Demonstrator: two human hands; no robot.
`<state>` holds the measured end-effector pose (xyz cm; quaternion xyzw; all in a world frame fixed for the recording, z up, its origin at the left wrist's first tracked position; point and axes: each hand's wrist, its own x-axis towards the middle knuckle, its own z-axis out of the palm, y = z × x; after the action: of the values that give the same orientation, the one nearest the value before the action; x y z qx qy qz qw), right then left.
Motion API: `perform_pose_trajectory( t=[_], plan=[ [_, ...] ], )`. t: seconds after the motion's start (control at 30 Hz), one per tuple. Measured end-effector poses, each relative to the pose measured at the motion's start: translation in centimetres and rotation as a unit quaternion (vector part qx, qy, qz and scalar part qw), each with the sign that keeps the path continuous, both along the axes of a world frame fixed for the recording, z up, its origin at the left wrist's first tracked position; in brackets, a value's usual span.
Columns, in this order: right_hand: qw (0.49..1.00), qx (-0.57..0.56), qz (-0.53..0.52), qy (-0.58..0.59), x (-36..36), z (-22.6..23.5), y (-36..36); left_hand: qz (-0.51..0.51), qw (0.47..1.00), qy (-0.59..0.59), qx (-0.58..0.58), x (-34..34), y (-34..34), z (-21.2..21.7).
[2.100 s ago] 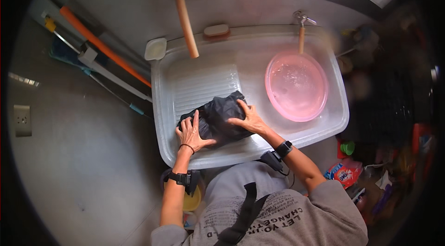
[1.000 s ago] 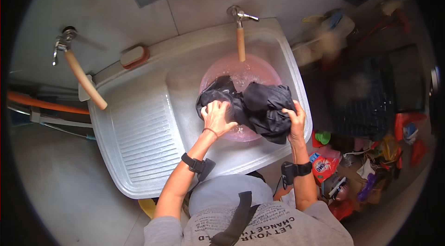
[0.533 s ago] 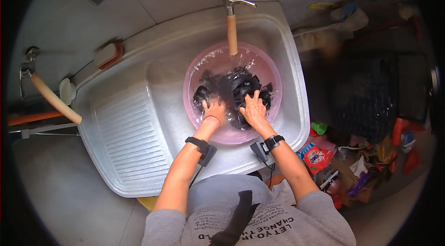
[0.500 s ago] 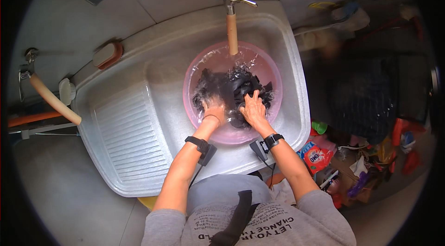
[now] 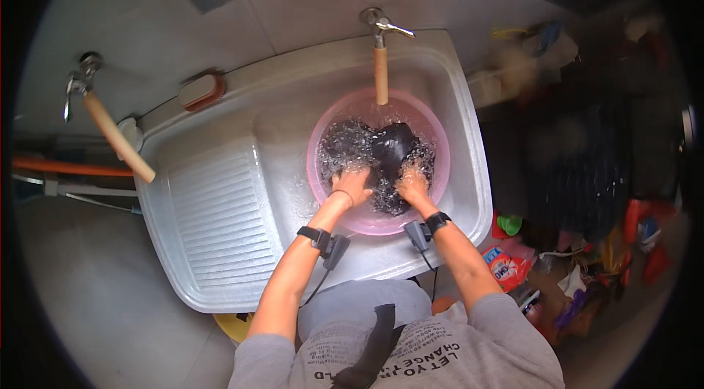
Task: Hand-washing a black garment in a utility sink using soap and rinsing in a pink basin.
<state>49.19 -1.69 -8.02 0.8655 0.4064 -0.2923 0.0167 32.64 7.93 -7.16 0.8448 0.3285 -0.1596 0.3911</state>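
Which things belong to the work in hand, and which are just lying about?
Apparently in use:
wet black cloth, at left hand and right hand
round pink plastic basin
pale grey ribbed sink
right-hand metal tap with tan hose

Lying about:
red plastic packet
green plastic cup
long orange pole

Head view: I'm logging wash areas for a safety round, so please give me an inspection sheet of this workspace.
Surface: grey sink, ribbed washboard on its left side.
Handled things: black cloth in water, inside a pink basin.
Clutter: red packet and green cup amid jumbled items right of the sink.
Hands: left hand and right hand both at the cloth; splashing hides their grip.
Cables: a thin cable hangs from each wrist device.
Surroundings: left tap and right tap, both with hoses; oval brush-like item on the sink's back edge.
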Motion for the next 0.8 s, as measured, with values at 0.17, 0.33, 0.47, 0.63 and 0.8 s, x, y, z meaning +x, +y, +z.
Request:
perform_pose_trajectory(
  t=[0.17, 0.33, 0.47, 0.63, 0.8],
  plan=[
    [0.909, 0.292, -0.164, 0.249, 4.3, 3.3, -1.8, 0.17, 0.971, -0.169, 0.025, -3.3, -0.7, 1.0],
    [0.789, 0.352, -0.207, 0.46, 4.8, 20.6, 0.9, 0.27, 0.929, -0.25, 0.032, -6.1, -1.3, 2.5],
    [0.797, 0.407, -0.15, 0.42, 3.8, 28.6, -0.1, 0.309, 0.908, -0.283, 0.018, -6.4, -1.7, 3.4],
    [0.762, 0.525, -0.117, 0.362, 0.6, 38.1, -1.5, 0.306, 0.904, -0.299, 0.026, -5.6, -2.1, 4.5],
    [0.768, 0.555, -0.087, 0.308, -0.6, 40.4, -2.2, 0.262, 0.918, -0.296, -0.018, -4.3, -2.2, 7.2]
  ],
)
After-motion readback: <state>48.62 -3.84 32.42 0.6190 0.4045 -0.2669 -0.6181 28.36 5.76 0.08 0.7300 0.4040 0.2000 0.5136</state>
